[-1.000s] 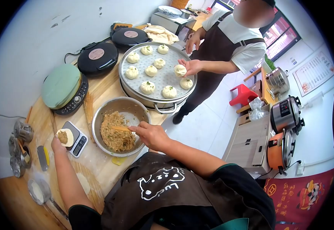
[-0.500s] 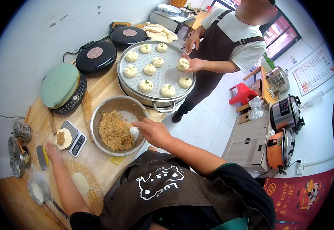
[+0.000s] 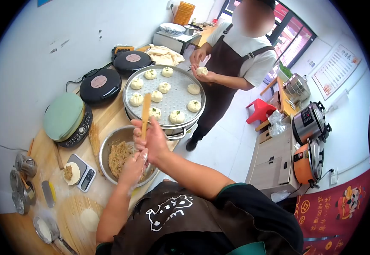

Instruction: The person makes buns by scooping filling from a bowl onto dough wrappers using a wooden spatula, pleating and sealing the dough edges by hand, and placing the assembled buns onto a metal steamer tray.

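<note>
My right hand [image 3: 154, 140] grips a flat wooden spatula [image 3: 146, 111], held upright over the near edge of the steamer. My left hand [image 3: 134, 166] is raised over the bowl against my right hand, its fingers bunched; whether it holds anything is hidden. Below both hands, the metal bowl [image 3: 104, 149] contains minced filling [image 3: 119, 158]. A dough wrapper [image 3: 72, 173] with filling on it lies at the scale [image 3: 83, 178]. Another flat wrapper [image 3: 90, 219] rests on the board. Several pleated buns [image 3: 177, 116] sit in the round steamer tray [image 3: 174, 95].
Across the steamer a co-worker [image 3: 236, 55] holds a bun [image 3: 201, 71] in one hand. Round black cookers [image 3: 100, 87] and a green-lidded one [image 3: 64, 117] line the wall. A floured pan [image 3: 45, 229] and metal cups [image 3: 25, 165] stand at left.
My left hand has moved from beside the wrapper to over the bowl, meeting my right. The spatula has lifted out of the filling. The co-worker's bun is now off the tray, and the view has shifted.
</note>
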A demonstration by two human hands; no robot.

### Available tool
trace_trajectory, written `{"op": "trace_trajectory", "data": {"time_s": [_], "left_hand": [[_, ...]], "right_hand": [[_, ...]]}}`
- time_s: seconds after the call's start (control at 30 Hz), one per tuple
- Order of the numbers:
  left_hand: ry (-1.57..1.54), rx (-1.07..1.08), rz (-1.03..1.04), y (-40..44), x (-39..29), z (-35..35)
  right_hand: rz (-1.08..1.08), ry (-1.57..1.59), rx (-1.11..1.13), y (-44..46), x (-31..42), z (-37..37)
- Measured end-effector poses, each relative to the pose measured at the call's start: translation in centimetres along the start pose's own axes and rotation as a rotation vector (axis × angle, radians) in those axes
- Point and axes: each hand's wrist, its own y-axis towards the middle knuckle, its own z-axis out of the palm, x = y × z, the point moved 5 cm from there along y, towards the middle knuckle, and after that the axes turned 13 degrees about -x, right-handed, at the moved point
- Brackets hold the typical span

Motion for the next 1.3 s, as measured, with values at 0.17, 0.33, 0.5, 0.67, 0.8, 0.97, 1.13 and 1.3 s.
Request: {"op": "trace_trajectory", "data": {"time_s": [0.17, 0.33, 0.5, 0.67, 0.8, 0.97, 1.13, 1.3], "left_hand": [[0.49, 0.137, 0.146, 1.8, 1.9, -4.1], [0.211, -0.523, 0.19, 3.7, 4.8, -24.1], [-0.103, -0.795, 0.243, 1.0, 14.0, -42.5], [-0.176, -1.054, 0.136, -8.7, 10.5, -38.9], [-0.27, -1.147, 0.116, -11.1, 11.2, -38.5], [-0.124, -1.118, 0.029, -11.0, 11.4, -37.7], [-0.183, -0.957, -0.067, -7.8, 13.4, -38.3], [-0.114, -0.942, -0.254, -3.6, 14.1, -38.7]], "right_hand": [[-0.13, -0.57, -0.04, 0.9, -0.6, -3.8], [-0.333, -1.085, -0.129, -0.8, 0.7, -9.2], [-0.778, -1.614, 0.013, -1.4, 2.0, -13.0], [-0.68, -1.678, 0.073, -3.0, 2.7, -10.8], [-0.23, -1.093, -0.139, -4.1, 0.5, -9.5], [-0.205, -1.104, -0.086, -3.4, 0.5, -9.6], [-0.221, -1.121, -0.064, -3.1, 0.5, -9.1], [-0.249, -1.14, -0.061, -3.5, 0.6, -9.0]]}}
